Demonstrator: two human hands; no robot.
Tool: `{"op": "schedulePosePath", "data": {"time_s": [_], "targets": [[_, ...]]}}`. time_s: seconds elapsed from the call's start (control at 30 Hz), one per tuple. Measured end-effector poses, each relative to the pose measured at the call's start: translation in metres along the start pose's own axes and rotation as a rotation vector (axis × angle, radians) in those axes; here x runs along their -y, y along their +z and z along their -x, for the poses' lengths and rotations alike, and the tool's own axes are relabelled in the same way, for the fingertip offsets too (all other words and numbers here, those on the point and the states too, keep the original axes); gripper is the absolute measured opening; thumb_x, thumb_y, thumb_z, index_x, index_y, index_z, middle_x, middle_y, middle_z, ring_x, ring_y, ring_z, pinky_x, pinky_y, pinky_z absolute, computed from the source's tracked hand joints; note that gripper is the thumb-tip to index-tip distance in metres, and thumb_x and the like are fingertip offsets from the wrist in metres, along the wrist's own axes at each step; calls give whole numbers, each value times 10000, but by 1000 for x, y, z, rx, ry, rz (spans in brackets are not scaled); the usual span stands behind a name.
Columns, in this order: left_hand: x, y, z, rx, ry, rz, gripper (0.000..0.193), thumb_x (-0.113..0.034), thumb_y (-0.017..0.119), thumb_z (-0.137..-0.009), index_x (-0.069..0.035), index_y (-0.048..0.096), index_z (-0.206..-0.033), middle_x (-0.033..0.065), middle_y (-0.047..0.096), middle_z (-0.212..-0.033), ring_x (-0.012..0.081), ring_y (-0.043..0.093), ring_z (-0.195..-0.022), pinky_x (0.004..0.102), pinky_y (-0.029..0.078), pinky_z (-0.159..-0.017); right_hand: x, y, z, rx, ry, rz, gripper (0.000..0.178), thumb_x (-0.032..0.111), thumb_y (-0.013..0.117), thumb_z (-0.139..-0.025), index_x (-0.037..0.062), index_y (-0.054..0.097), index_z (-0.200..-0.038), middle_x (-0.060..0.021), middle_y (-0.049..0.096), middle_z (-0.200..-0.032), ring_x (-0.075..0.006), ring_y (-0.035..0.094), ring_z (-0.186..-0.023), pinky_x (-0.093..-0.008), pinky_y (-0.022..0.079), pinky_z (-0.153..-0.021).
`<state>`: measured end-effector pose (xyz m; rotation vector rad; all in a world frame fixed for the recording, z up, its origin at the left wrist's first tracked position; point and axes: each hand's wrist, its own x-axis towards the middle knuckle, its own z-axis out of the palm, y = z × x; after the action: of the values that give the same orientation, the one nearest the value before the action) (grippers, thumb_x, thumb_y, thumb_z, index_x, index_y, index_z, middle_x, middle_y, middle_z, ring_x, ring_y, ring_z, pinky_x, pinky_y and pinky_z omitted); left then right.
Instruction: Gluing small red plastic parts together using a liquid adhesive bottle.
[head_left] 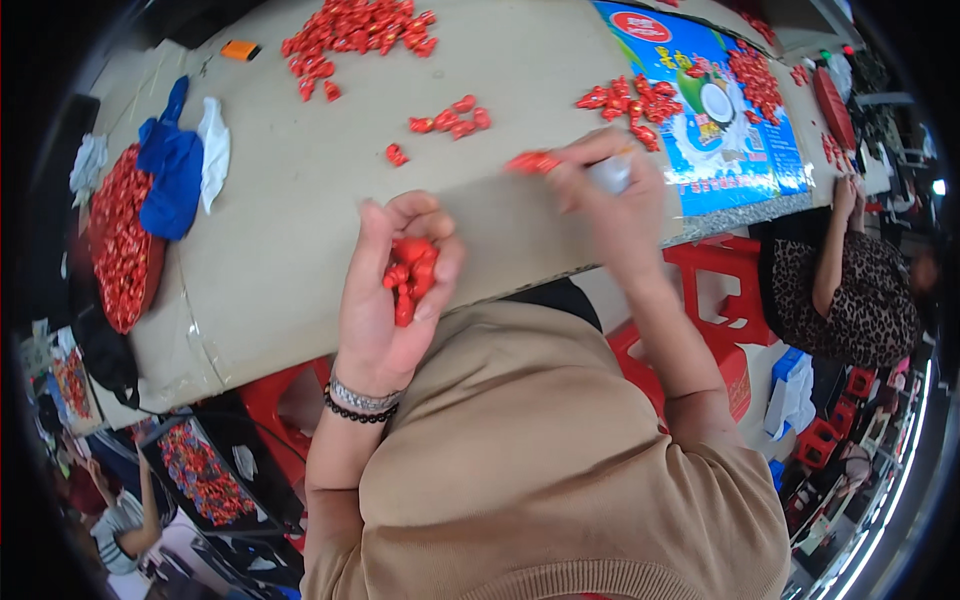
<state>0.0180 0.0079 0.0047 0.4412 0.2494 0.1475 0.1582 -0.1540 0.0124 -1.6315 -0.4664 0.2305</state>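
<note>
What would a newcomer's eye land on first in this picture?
Probably the left hand near the middle, its grip cupping several glossy red pieces, while the blurred right hand holds something red. Next, the bright blue printed sheet on the right of the table. Then the red pile at the top and the larger red heap at the left, beside a blue cloth.

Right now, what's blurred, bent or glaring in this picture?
Head view: motion blur smears the right grip and its red pieces; the black bracelet looks sharper; fisheye distortion bends edges near the rim; a light glares at far right.
</note>
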Motion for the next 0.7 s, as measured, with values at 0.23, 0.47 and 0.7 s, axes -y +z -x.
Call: {"op": "schedulePosePath", "data": {"time_s": [0.23, 0.47, 0.7], "targets": [[-5, 0, 2, -49, -142, 305, 286, -152, 431, -863, 1, 525, -1086, 184, 597, -1053, 268, 552, -815, 257, 403, -449, -15, -40, -32, -204, -37, 488, 121, 99, 696, -811, 16, 669, -895, -22, 617, -716, -71, 524, -596, -225, 417, -538], [-9, -8, 5, -40, -165, 337, 250, -89, 447, -874, 26, 515, -1086, 197, 580, -1074, 259, 546, -866, 234, 378, -402, -6, -49, -34, -215, -211, 866, 226, 113, 691, -798, 50, 679, -1014, -97, 643, -843, -177, 606, -745, -300, 464, -672], [-2, -11, 5, -9, -199, 514, 229, -193, 490, -969, -6, 522, -1097, 159, 572, -1033, 205, 510, -812, 208, 358, -370, 17, -28, -17, -85, -98, 441, 315, 29, 680, -765, 59, 651, -1077, -55, 585, -948, -145, 566, -810, -277, 454, -680]]}}
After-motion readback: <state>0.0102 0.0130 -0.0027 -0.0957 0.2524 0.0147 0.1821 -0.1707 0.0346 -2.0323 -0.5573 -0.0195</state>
